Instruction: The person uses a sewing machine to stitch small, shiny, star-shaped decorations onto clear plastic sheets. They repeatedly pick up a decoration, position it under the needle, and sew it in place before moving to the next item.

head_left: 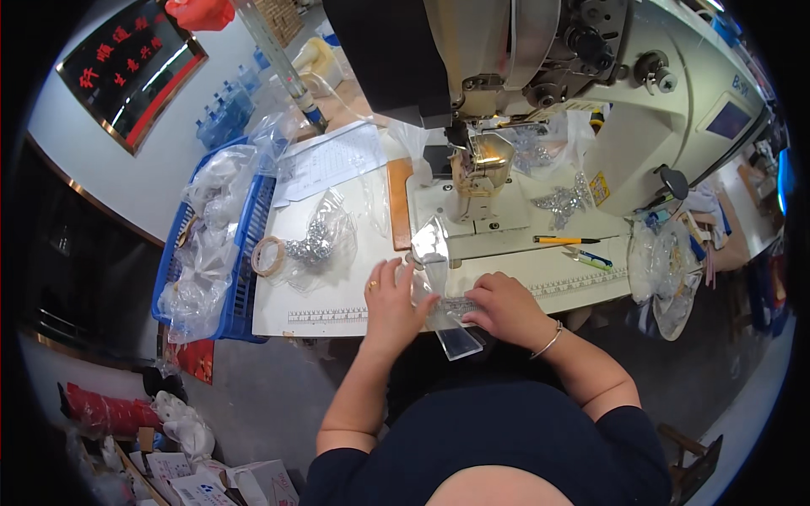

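Note:
A clear, shiny plastic strip [460, 341] lies across the front of the white sewing machine table and hangs over its edge. Its far part runs up close to the needle area of the sewing machine [483, 181]. My left hand [391, 305] rests on the strip's left side, fingers spread and thumb reaching toward the plastic. From the right, my right hand [511, 312] pinches the strip near the table edge, its fingertips drawn together. A silvery, sparkling row shows between the two hands, partly hidden by them.
Left of my hands lie a tape roll [268, 256] and a bag of silvery pieces [314, 243]. A blue basket [263, 221] of plastic bags stands further left. A yellow pen [557, 240], small snips [591, 258] and a silvery sparkling piece [564, 201] lie at right.

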Available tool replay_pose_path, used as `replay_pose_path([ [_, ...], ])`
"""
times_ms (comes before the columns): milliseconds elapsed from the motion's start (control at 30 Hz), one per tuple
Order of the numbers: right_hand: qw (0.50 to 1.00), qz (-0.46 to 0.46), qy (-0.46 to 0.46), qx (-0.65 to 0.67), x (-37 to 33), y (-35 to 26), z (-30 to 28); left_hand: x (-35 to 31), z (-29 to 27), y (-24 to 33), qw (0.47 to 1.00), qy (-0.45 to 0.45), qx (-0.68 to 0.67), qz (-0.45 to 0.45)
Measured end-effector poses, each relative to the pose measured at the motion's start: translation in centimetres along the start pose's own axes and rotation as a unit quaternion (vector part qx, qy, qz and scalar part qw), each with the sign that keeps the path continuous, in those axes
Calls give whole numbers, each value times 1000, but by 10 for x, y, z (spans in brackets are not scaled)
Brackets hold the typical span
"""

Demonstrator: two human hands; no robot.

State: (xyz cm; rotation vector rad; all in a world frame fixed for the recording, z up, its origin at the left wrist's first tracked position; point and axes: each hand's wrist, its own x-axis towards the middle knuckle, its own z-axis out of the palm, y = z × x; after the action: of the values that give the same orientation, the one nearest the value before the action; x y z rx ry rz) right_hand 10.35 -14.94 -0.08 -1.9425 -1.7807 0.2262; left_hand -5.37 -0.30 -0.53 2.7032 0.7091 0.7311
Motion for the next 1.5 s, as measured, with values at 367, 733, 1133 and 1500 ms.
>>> replay_pose_path([
  [367, 994, -34, 80, -74, 1, -28, 0, -15, 3, -18, 991, 54, -96, -79],
  [733, 991, -122, 34, 30, 69, -31, 7, -18, 1, -40, 973, 6, -169, -157],
  [1133, 964, -227, -94, 104, 130, -17, 32, -33, 4, -41, 974, 82, -175, -118],
  [1500, 954, -222, -123, 157, 137, -15, 28, -34, 0, -37, 974, 104, -183, -83],
])
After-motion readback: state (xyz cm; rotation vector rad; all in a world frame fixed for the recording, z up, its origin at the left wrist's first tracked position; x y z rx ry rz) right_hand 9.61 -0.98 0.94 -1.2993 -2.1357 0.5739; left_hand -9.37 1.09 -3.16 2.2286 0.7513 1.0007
